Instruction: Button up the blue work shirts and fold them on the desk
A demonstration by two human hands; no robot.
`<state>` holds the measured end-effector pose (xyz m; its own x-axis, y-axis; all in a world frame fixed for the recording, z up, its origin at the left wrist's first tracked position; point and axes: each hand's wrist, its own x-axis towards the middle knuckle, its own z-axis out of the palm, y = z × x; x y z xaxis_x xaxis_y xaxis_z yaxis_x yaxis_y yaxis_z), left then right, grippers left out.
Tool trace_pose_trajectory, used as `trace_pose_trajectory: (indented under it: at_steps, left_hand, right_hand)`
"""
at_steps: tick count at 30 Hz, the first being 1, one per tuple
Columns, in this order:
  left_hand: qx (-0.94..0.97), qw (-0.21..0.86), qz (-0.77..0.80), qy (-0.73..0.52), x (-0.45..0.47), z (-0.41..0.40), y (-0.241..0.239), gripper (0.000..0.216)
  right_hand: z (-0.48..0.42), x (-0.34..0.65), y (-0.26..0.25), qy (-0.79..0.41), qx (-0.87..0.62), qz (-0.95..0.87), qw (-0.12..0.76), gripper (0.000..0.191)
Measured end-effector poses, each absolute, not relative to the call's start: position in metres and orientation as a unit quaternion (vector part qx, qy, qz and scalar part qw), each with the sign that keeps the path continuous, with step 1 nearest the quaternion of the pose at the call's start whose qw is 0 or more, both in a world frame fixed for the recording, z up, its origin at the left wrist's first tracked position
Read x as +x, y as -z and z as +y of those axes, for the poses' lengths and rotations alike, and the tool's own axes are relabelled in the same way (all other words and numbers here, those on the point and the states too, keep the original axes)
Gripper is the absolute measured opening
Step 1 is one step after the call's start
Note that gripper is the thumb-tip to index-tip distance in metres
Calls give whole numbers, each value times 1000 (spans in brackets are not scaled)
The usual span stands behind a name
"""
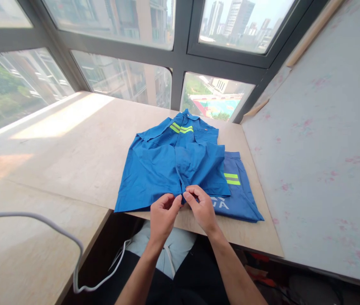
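Note:
A blue work shirt [163, 165] with neon-yellow reflective stripes lies spread on the wooden tabletop [81, 144], collar away from me. My left hand [162, 214] pinches the shirt's bottom hem at the front opening. My right hand [201, 207] pinches the other side of the same opening, fingertips almost touching the left hand. Both hands are closed on the fabric near the table's front edge. A second blue garment [238, 195] with yellow stripes and white lettering lies partly under the shirt on the right.
Large windows [119, 80] run along the far side of the table. A pale speckled wall panel [319, 148] stands to the right. A white cable [55, 231] loops across the lower tabletop at left and down to my lap.

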<state>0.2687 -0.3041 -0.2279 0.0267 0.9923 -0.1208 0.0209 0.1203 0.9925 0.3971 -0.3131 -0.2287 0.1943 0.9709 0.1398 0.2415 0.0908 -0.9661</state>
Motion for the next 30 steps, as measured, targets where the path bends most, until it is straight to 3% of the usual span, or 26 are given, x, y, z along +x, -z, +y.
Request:
trace_pose_trajectory:
  at_steps: [11, 21, 25, 30]
  left_hand:
    - [465, 575, 517, -431, 266, -302, 241, 31]
    - [438, 652, 469, -404, 252, -302, 256, 25]
    - [392, 659, 489, -417, 255, -299, 263, 24]
    - [278, 634, 562, -453, 249, -293, 264, 25]
  right_hand:
    - [-315, 400, 250, -433, -584, -456, 513, 21]
    - [-311, 410, 234, -452, -566, -529, 441, 22]
    - [-317, 411, 230, -531, -517, -499, 448, 35]
    - [-332, 422, 219, -581, -460, -396, 543, 61]
